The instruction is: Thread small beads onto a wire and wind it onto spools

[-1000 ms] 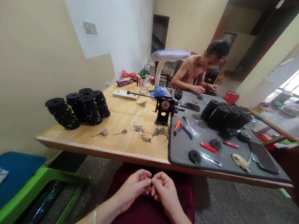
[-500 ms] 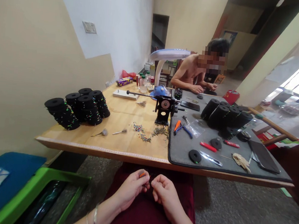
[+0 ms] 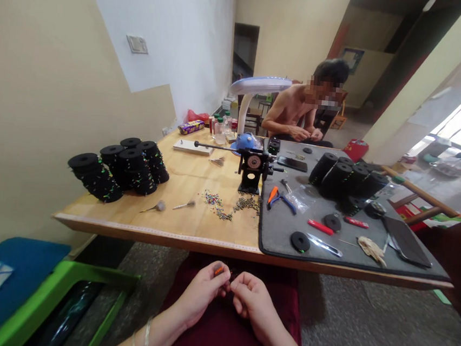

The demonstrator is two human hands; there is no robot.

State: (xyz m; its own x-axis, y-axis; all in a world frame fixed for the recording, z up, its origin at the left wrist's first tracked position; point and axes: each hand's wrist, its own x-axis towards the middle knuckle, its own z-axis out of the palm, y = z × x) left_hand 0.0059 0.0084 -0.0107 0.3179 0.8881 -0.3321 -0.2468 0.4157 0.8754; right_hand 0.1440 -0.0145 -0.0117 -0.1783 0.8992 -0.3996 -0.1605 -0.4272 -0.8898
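Head view, bottom middle: left hand [image 3: 201, 292] pinches an orange bit [image 3: 218, 270], right hand [image 3: 254, 301] just right of it, pinched shut, contents unclear.

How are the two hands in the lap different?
The left hand pinches a small orange piece and wears thin silver bangles; the right hand shows no orange piece and has a bare wrist. Both are curled, fingertips nearly meeting, over the dark red cloth lap.

smooth pale wooden table [image 3: 197, 183] under a matt grey felt-like mat [image 3: 282, 229]; black foam-like spools [image 3: 133, 166].
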